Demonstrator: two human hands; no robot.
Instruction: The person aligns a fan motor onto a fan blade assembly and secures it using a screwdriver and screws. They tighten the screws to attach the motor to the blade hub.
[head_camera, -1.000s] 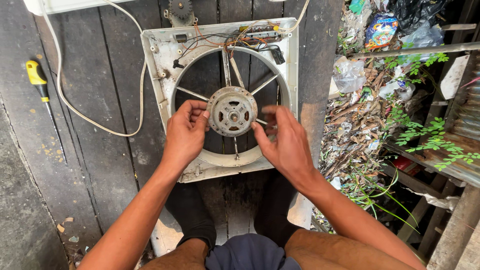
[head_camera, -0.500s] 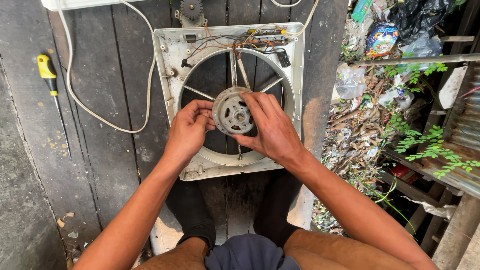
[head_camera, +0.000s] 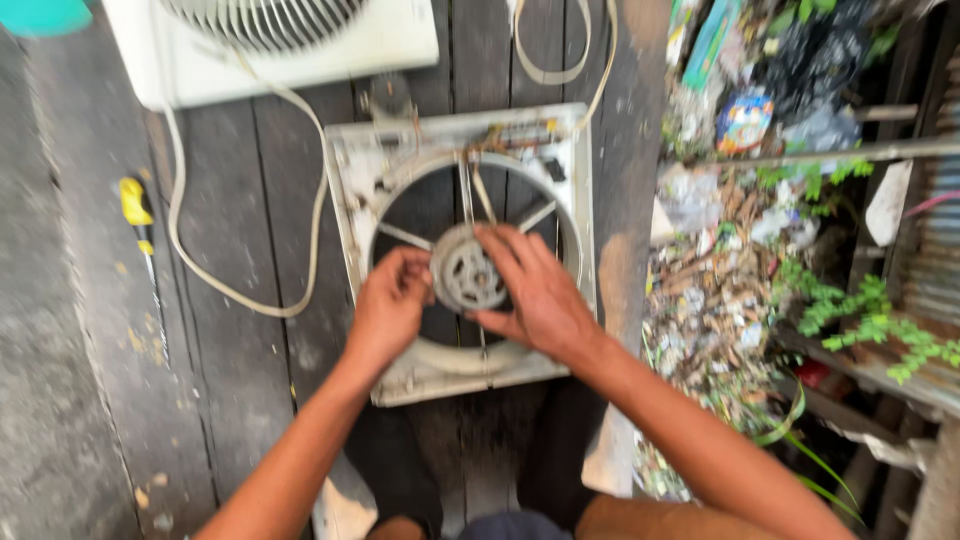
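On dark floorboards (head_camera: 250, 380), left hand (head_camera: 390, 305) and right hand (head_camera: 535, 295) both closed around fan motor (head_camera: 467, 272), steadying it within square white housing (head_camera: 350, 200).

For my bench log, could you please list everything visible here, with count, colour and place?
fan frame: one, dirty white, square, flat on the planks
motor hub: one, grey, round, frame centre
fan grille: one, white, top left
cord: one, white, looping left of the frame
screwdriver: one, yellow handle, far left
planks: several, dark wood
litter and plants: many, mixed colours, right
left hand: one, at hub's left edge
right hand: one, across hub's right
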